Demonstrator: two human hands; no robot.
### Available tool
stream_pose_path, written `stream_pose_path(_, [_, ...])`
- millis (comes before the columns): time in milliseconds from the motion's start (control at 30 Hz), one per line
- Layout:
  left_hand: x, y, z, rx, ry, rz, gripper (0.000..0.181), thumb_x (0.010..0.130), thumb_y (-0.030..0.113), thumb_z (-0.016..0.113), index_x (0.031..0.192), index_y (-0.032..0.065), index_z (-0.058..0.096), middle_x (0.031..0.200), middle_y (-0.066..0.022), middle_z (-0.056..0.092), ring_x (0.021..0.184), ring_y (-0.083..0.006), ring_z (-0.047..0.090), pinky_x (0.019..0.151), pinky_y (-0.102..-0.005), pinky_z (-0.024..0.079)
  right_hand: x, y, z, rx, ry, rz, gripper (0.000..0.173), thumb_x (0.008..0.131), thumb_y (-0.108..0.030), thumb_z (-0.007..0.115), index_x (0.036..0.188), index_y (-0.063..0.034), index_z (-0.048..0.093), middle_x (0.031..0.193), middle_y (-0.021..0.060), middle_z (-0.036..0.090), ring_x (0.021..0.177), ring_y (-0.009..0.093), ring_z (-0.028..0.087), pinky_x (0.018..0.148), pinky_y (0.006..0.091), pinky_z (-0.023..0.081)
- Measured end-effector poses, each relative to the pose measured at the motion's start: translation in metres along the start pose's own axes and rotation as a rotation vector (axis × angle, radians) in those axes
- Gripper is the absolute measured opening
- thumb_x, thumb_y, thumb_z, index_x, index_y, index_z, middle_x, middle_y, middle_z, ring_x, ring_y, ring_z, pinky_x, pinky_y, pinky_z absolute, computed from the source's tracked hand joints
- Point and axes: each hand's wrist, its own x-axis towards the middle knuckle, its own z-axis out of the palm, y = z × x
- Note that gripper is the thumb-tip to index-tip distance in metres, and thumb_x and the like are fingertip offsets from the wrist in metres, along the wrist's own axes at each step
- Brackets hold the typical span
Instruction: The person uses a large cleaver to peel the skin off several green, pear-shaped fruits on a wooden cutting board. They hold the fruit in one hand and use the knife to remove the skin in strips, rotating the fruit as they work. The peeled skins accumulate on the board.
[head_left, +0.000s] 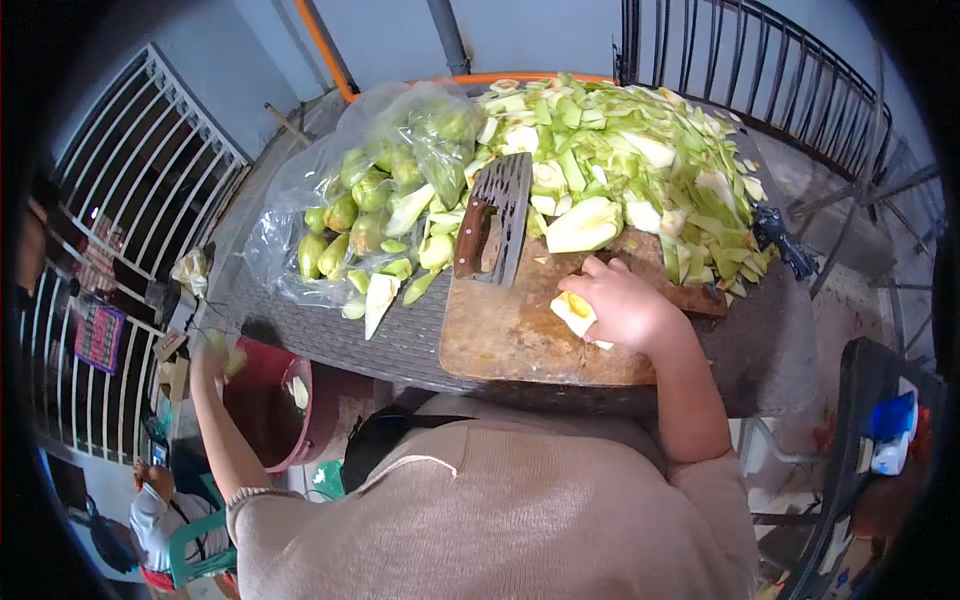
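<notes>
My right hand (626, 304) is closed around a pale piece of peeled fruit (571, 311) with a yellow hollow, low over the wooden cutting board (502, 330). To its upper left lies a cleaver (511, 217) with a brown riveted handle and a wet, streaked blade, across the board's left edge. A larger peeled fruit piece (585, 226) rests just beyond the hand. My left hand (208, 364) is off to the left, at the rim of a red plastic bin (307, 420). Blurred yellow-green matter (235, 358) shows at its fingers; whether they grip it is unclear.
A broad heap of green peelings (600, 142) covers the table's far right. A clear plastic bag (300, 202) of whole green fruits (341, 214) lies far left on the dark woven-textured table (360, 352). A person (169, 517) sits at lower left. A black chair (840, 435) stands right.
</notes>
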Motion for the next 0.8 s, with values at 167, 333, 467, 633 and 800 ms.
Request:
stream_pose_path(167, [0.008,-0.138,0.098,0.458,-0.331,-0.237,0.025,0.087,0.022,0.052,0.09,0.0014,0.067,0.079,-0.0156,0.069,0.067,-0.0281,0.067,0.052,-0.0413,0.049,0.016,0.026,0.006,0.297,-0.097,-0.205,0.044,0.07,-0.008,0.072,0.112,-0.0094,0.059,0.091,0.0107,0.064,0.074,0.021,0.062,0.069,0.0361,0.05])
stream_pose_path(333, [0.045,-0.13,0.084,0.334,0.216,0.077,0.023,0.084,0.022,0.056,0.093,0.0038,0.067,0.086,-0.015,0.069,0.078,-0.0303,0.066,0.065,-0.0412,0.05,0.02,0.036,-0.002,0.653,-0.332,-0.305,0.031,0.079,-0.003,0.064,0.11,-0.0068,0.06,0.079,0.004,0.064,0.052,0.008,0.056,0.046,0.0242,0.046])
stream_pose_path(467, [-0.004,0.06,0.053,-0.275,0.604,0.268,0.027,0.091,0.015,0.054,0.11,-0.0036,0.059,0.102,-0.0172,0.066,0.094,-0.0234,0.062,0.082,-0.0317,0.047,0.023,0.041,-0.005,1.26,0.237,-0.252,0.043,0.085,0.001,0.057,0.127,-0.0038,0.05,0.092,0.0114,0.065,0.067,0.014,0.063,0.052,0.0229,0.05])
stream_pose_path(633, [-0.074,0.232,0.049,-0.677,0.521,0.774,0.016,0.092,0.01,0.056,0.103,-0.0006,0.061,0.091,-0.0071,0.065,0.084,-0.0108,0.058,0.077,-0.0251,0.047,0.01,0.047,-0.025,1.521,0.746,-0.024,0.056,0.094,-0.017,0.051,0.144,-0.0052,0.026,0.115,0.0195,0.06,0.089,0.023,0.065,0.069,0.0296,0.053])
stream_pose_path(800, [-0.156,0.364,0.105,-0.332,0.122,0.976,0.028,0.086,0.025,0.064,0.107,0.0068,0.062,0.095,-0.0109,0.068,0.085,-0.021,0.066,0.074,-0.0327,0.051,0.012,0.045,-0.02,1.289,0.631,0.043,0.055,0.093,-0.023,0.055,0.14,-0.0047,0.034,0.116,0.0171,0.059,0.092,0.021,0.064,0.077,0.0335,0.052])
